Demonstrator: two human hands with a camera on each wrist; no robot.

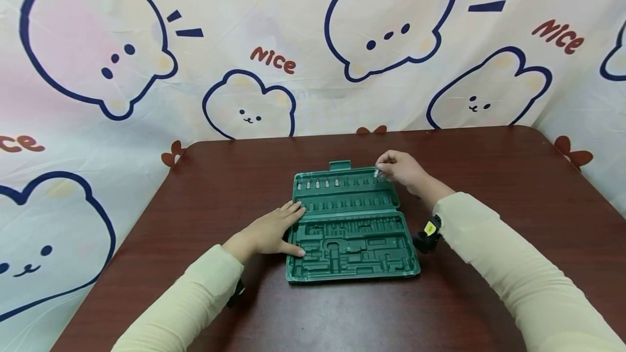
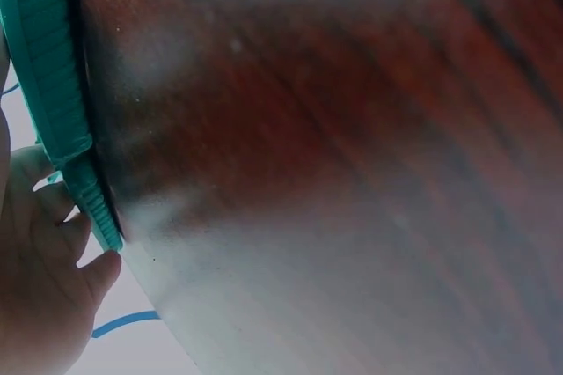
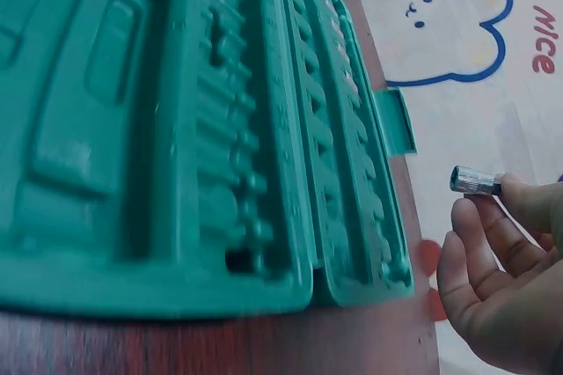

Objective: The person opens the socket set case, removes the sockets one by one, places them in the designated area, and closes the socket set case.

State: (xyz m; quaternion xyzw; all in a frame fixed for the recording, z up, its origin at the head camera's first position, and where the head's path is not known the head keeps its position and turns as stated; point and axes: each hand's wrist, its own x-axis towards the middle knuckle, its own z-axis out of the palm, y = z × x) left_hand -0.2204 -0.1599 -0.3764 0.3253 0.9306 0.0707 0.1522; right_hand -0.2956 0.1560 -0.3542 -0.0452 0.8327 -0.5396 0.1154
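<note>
A green plastic tool case (image 1: 352, 213) lies unfolded on the table, its molded slots facing up. Along the upper half's top row, several small metal pieces (image 1: 318, 183) sit at the left. My left hand (image 1: 269, 231) rests with spread, straight fingers on the case's left edge; the left wrist view shows its fingers (image 2: 66, 243) against the green side. Over the case's upper right corner, my right hand (image 1: 403, 171) pinches a small silver socket (image 3: 475, 180) between thumb and fingertips. In the right wrist view the socket is held with its open end away from the fingers.
The dark reddish-brown table (image 1: 235, 178) extends around the case. A latch tab (image 1: 339, 165) sticks out from the case's far edge. Behind the table hangs a white cloth (image 1: 313, 96) printed with cartoon bears. Both wrists carry black cameras (image 1: 427, 237).
</note>
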